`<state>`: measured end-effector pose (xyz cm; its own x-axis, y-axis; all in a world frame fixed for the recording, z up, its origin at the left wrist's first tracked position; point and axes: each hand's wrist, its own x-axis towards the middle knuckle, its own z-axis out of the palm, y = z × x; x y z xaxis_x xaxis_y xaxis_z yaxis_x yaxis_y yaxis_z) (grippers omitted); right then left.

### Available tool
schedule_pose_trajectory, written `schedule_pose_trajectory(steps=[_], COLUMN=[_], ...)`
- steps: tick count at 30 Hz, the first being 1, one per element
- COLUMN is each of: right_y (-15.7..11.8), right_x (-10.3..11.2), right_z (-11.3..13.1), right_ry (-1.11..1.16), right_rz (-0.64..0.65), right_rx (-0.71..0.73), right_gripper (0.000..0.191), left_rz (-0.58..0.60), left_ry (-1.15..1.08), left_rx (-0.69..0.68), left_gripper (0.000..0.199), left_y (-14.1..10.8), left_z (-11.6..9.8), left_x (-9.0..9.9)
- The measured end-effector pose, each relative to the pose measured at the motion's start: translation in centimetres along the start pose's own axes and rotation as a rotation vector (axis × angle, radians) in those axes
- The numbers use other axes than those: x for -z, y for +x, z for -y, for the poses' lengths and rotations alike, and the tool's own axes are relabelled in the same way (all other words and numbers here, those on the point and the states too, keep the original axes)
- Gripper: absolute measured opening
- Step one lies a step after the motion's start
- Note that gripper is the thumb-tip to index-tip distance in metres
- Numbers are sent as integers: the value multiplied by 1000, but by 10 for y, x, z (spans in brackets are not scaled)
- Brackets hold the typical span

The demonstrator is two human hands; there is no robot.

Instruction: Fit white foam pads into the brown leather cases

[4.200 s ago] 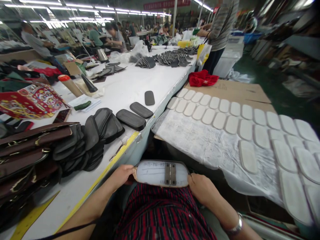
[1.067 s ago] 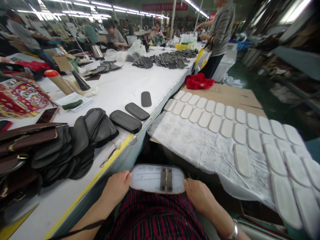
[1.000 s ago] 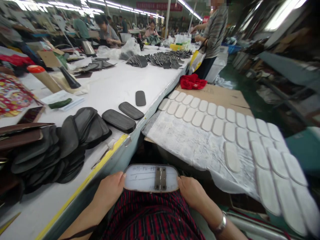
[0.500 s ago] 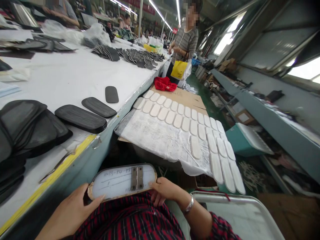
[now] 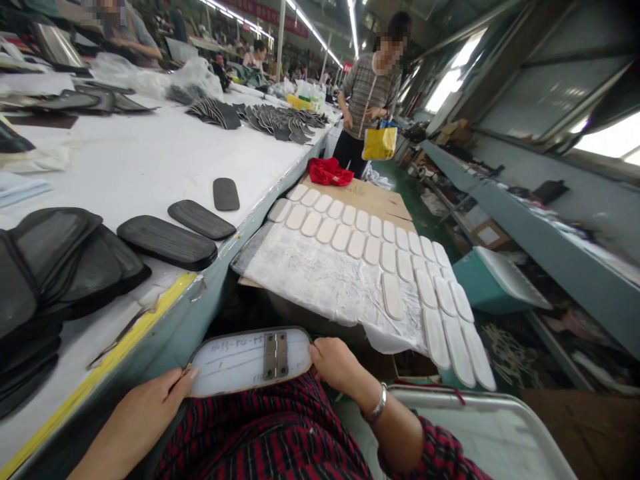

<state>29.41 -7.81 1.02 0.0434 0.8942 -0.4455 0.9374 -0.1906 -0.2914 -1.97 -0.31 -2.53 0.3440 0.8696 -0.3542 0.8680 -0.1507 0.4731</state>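
Observation:
Over my lap lies a white oval plate with a metal hinge (image 5: 227, 365), its upper face marked with handwriting and pencil lines and its edge rimmed in brown. My left hand (image 5: 157, 393) pinches the left end, thumb on top and fingers tucked beneath. At the opposite end my right hand (image 5: 336, 363) is closed, its thumb and forefinger on the rim; the other fingers are curled and partly hidden. Nearest on the table are black elongated rounded pieces (image 5: 167, 241) and a stack of larger black pieces (image 5: 75, 267).
To my left runs a white table (image 5: 125, 160) with a yellow-taped edge (image 5: 125, 340). Ahead, a cloth-covered board (image 5: 320, 280) carries rows of pale oval pieces (image 5: 393, 297). A metal-rimmed tray (image 5: 490, 433) sits at my right. Beyond stands a person (image 5: 373, 100) near a red cloth (image 5: 330, 172).
My right hand has shifted slightly up and outward along the plate's right end. My left hand's grip has closed at the left end. The standing person has turned and lowered their head.

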Motion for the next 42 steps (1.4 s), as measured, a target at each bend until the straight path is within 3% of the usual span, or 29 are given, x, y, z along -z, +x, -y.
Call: schedule_pose_trajectory(steps=[5, 13, 21, 26, 30, 33, 36, 42], right_y=[-4, -16, -13, -9, -3, 3, 8, 9], right_x=[1, -18, -12, -9, -5, -3, -2, -4], right_z=[2, -3, -5, -9, -4, 0, 2, 4], right_ry=[9, 230, 234, 187, 70, 21, 5, 49], right_rz=[-40, -81, -56, -79, -90, -126, -147, -157], right_rx=[-26, -48, -10, -50, -64, -31, 13, 29], right_gripper=[38, 18, 28, 28, 28, 29, 35, 37], left_rz=[128, 44, 84, 98, -27, -109, -100, -95], left_ry=[-27, -266, -353, -291, -155, -38, 39, 71], left_rx=[84, 142, 177, 182, 125, -5, -106, -133], left_gripper=[45, 42, 36, 33, 36, 42, 45, 45], left_y=[-2, -18, -19, -15, -2, 10, 20, 32], left_z=[-7, -20, -15, -18, -24, -28, -26, -5], left_x=[2, -2, -1, 5, 18, 23, 20, 9])
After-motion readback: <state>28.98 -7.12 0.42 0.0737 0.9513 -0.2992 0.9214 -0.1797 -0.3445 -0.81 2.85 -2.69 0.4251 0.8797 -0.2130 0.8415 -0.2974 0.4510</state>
